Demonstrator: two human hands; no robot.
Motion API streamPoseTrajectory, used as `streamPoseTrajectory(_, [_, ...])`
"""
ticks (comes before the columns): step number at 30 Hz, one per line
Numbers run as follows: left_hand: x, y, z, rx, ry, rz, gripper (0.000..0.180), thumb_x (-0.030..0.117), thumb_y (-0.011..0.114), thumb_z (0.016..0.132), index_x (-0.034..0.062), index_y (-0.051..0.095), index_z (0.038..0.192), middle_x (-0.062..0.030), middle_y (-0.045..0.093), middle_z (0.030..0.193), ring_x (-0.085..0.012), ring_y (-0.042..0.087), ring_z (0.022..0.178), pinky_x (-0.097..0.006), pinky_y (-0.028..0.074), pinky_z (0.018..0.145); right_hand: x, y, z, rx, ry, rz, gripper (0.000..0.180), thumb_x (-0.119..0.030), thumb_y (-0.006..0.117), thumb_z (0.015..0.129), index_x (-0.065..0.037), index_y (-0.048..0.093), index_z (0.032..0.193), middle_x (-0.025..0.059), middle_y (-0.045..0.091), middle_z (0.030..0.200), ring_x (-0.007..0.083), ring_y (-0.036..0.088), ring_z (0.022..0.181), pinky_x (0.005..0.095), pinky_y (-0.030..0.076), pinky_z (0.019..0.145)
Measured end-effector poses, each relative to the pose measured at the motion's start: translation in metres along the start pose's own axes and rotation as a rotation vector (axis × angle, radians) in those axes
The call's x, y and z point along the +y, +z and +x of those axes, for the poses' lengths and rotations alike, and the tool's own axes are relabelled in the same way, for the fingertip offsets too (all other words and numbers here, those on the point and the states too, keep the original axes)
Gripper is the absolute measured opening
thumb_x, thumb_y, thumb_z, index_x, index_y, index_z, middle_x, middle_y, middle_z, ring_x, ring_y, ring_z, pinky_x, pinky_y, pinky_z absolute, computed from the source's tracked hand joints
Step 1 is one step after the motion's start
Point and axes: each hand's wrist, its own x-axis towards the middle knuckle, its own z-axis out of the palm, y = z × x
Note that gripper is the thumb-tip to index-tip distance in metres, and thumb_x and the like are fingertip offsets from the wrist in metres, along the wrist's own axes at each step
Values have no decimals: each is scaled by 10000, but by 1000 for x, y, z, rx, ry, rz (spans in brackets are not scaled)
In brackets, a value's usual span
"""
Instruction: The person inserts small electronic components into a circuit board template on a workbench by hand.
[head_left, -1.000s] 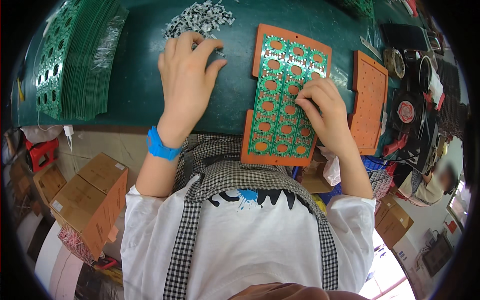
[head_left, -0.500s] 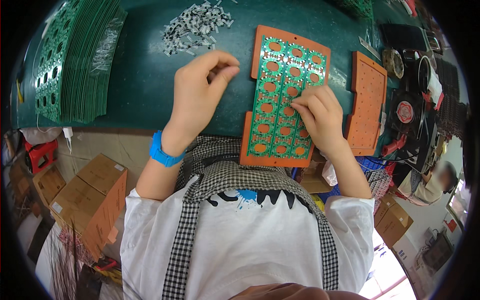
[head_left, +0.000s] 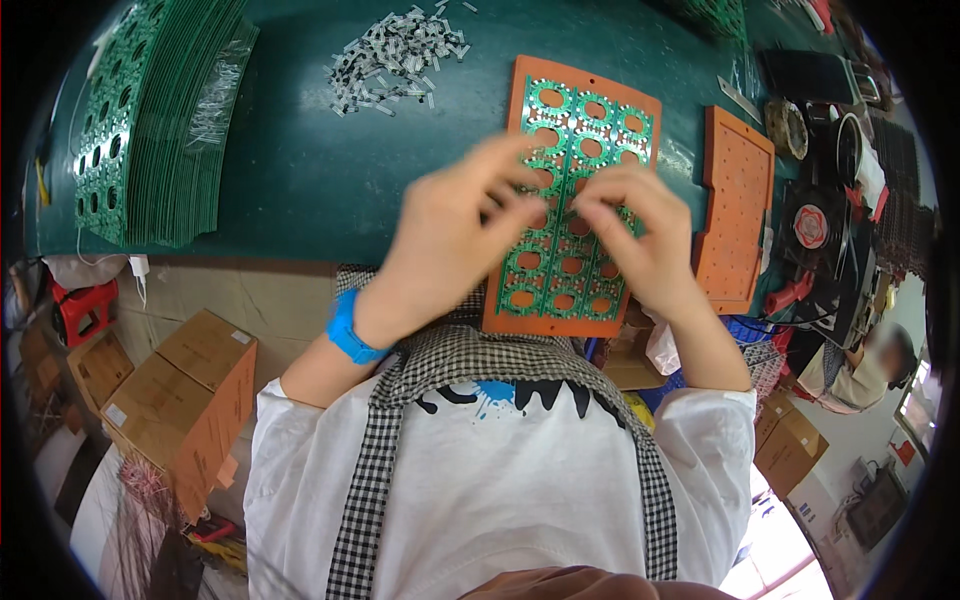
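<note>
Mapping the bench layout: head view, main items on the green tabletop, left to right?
Stack of green circuit boards → pile of small clear-and-black parts → orange plate bearing a green circuit-board panel → second orange plate.

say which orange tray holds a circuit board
The left orange flat tray, bearing the green perforated circuit board; the right orange flat tray shows its dotted face.

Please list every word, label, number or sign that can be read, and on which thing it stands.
None reads clearly.
White labels on the cardboard box: too small.
Dark print on the white shirt: partly covered by the apron, unreadable.
Green circuit board: any marking too small.
</note>
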Motion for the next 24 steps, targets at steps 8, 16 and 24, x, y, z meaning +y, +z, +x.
streamPoseTrajectory(8, [-35,-57,39,350,236,880,163,115,714,754,60,645,891,-90,563,878,-295,538,860,-392,434,763,24,-18,12,-76,6,-197,61,-32,645,795,-16,604,837,80,586,864,260,561,843,355,442,757])
streamPoseTrajectory(16, [-38,-51,40,327,360,1001,120,61,679,759,37,636,868,-89,580,866,-284,558,837,-388,447,745,32,-12,13,-46,-33,-222,67,-38,649,795,-20,598,834,75,581,864,260,556,847,357,443,755])
streamPoseTrajectory(24, [-28,-48,31,409,368,811,81,37,661,787,23,625,858,-84,640,826,-279,603,761,-354,481,668,34,-13,12,-34,-40,-232,66,-41,645,801,-20,595,839,78,579,862,265,560,845,358,447,748])
